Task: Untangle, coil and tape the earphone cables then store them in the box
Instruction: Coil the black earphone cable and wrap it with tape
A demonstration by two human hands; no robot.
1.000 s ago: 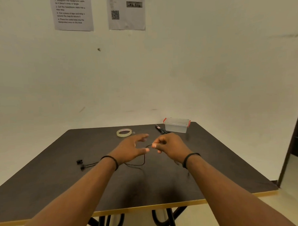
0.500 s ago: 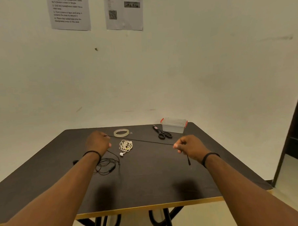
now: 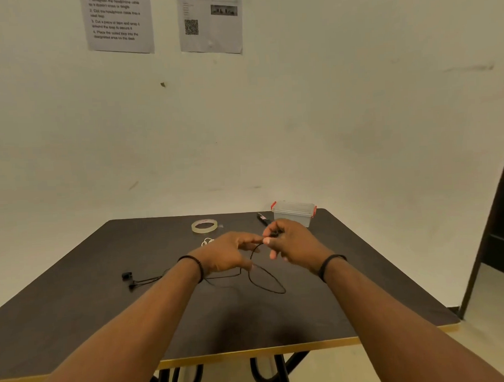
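Right hand [image 3: 293,244] pinches black cable [image 3: 266,279]; left hand [image 3: 227,254] grips it alongside, apparently forming a coil. Box [image 3: 294,213] just beyond right hand, awaiting storage.

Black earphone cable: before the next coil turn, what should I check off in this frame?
1. Right hand pinches the black earphone cable: ok.
2. Left hand on the cable: cannot tell, its fingers are extended and the contact is hidden.
3. One loop hangs from the hands onto the table: ok.
4. Earbuds lie free at the left, cable running to them untangled: ok.
5. Tape roll lies behind the hands on the table: ok.
6. Storage box lid open for storing: not ok, it looks shut.
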